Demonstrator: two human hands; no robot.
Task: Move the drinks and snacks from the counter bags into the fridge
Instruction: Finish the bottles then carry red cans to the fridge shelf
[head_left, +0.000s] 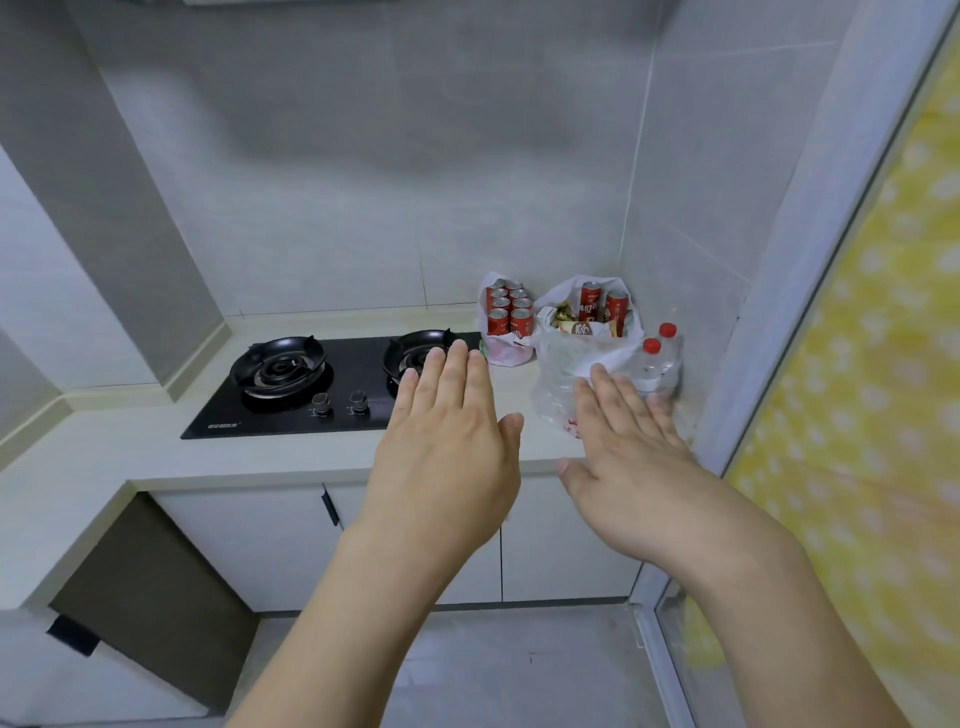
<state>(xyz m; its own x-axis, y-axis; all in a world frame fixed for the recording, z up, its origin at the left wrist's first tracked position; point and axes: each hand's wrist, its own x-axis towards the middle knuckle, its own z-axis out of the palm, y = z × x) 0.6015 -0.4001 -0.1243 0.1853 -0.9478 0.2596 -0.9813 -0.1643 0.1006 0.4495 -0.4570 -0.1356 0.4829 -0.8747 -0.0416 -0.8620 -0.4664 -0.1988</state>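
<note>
1. Gas hob (332, 384), far left on the counter (156, 452): two burners and two knobs, no part in the task.
2. My left hand (447, 436), raised over the counter's near edge, fingers straight and together, holding nothing.
3. Left bag (506, 325), far against the wall, just right of the hob: a white plastic bag packed with upright red cans (511, 312). I judge the cans stiff and fairly heavy together, and the film soft; lifting cans by their sides looks safer than hauling the bag by its rim.
4. Right bag (576, 364), near the corner: clear, crumpled film holding more red cans and wrapped snacks (584, 327). The snacks look light and crushable; I would pinch them at the wrapper ends.
5. My right hand (631, 441), flat and empty, fingers extended toward the right bag; I cannot tell whether the fingertips touch the film.
6. Two water bottles (660, 361), red caps, just right of that bag in the corner. Probably heavy with thin, yielding walls; grip mid-body.
7. The fridge is not in view.
</note>
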